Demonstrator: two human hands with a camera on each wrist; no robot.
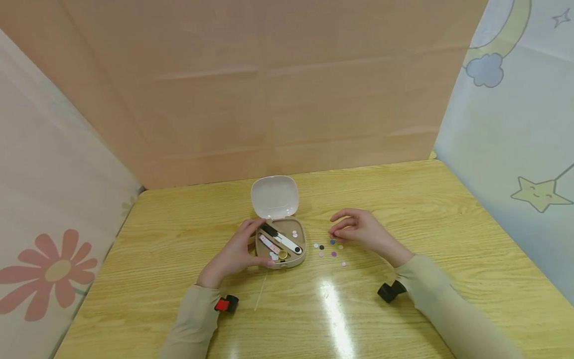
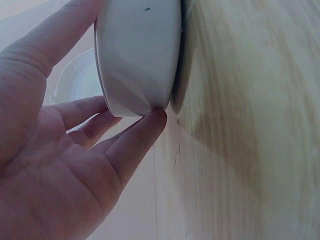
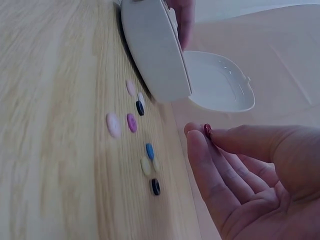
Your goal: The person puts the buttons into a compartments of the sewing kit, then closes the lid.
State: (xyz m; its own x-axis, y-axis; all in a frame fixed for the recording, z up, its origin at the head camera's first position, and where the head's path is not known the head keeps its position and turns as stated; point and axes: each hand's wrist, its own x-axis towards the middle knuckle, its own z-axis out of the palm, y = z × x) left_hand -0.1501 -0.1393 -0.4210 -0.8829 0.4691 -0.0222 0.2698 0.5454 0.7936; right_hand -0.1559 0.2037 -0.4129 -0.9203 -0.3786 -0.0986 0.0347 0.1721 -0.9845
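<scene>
A person's left hand (image 1: 237, 252) grips a beige case (image 1: 298, 260) on a wood table (image 1: 170, 249), thumb along the front edge and fingers around the left side; the right hand (image 1: 360, 230), raised just above the table to the right of the case, pinches a red button (image 3: 207, 129) between thumb and forefinger, its other fingers loosely bent in the right wrist view.

The case sits flat, its white lid (image 1: 275, 197) swung up at the back and leaning away from the person; inside, a black-and-white tool (image 1: 290, 243) lies diagonally across the middle; a pink-and-white tape (image 1: 267, 243) lies at the left beside a gold piece (image 1: 282, 255), with white pieces (image 1: 274, 256) close by at the front; two pale buttons (image 1: 294, 233) rest in the compartment at the back right.

Between the case and the right hand, and toward the person, loose buttons are scattered on the table: a white one (image 1: 316, 246) next to a black one (image 1: 321, 247); a blue one (image 1: 333, 242) below the right fingertips; yellowish ones (image 3: 145, 166) near the blue; a purple one (image 1: 334, 254); two pink ones, the larger (image 1: 344, 264) nearest the person; the right wrist view shows a second black one (image 3: 156, 187) past the yellowish pair.

Behind the table hangs a tan backdrop (image 1: 278, 89); a flower (image 1: 56, 271) decorates the left panel.
</scene>
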